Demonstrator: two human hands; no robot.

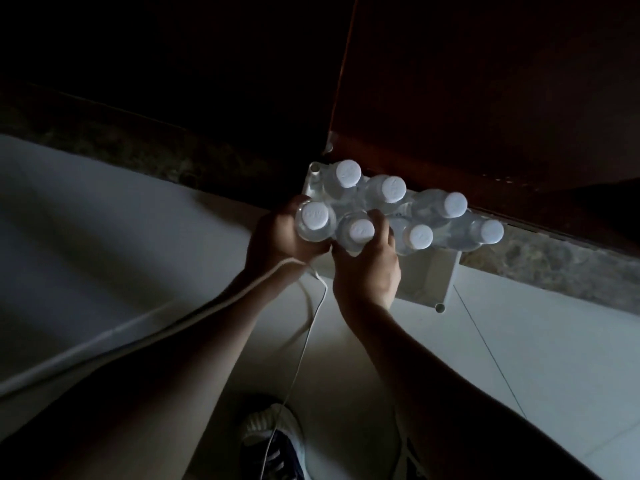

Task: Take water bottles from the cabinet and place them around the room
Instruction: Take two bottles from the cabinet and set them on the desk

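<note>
Light: dim; the upper half of the view is near black, detail lost there.
Bottles point(398, 209): seven clear water bottles with white caps, bunched in two rows, seen from above. They sit on a pale tray or box point(436, 271) (which of the two, I cannot tell) low down by the floor, at about 12 o'clock from the person's feet.
Left hand point(277, 237): fingers curled round the bottle at the 9 o'clock end of the bunch point(314, 221), gripping it just below the cap.
Right hand point(369, 265): fingers curled round the next bottle point(356, 233), immediately beside the first; thumb and fingertips wrap its shoulder. The two hands touch or nearly touch between the two bottles.
Other bottles: five more run off toward 2 o'clock, none touched by a hand.
Cabinet door point(485, 98): reddish-brown wood, open, standing at 1 o'clock above the bunch; its lower edge runs just behind the far row of caps.
Cord point(304, 341): thin white cable, draped over the left forearm and trailing down toward 6 o'clock.
Floor point(536, 341): pale tile with a thin seam line at 4 o'clock.
Bed point(69, 237): white edge, 9 o'clock side.
Shoe point(273, 441): dark sneaker with white toe, at 6 o'clock.
</note>
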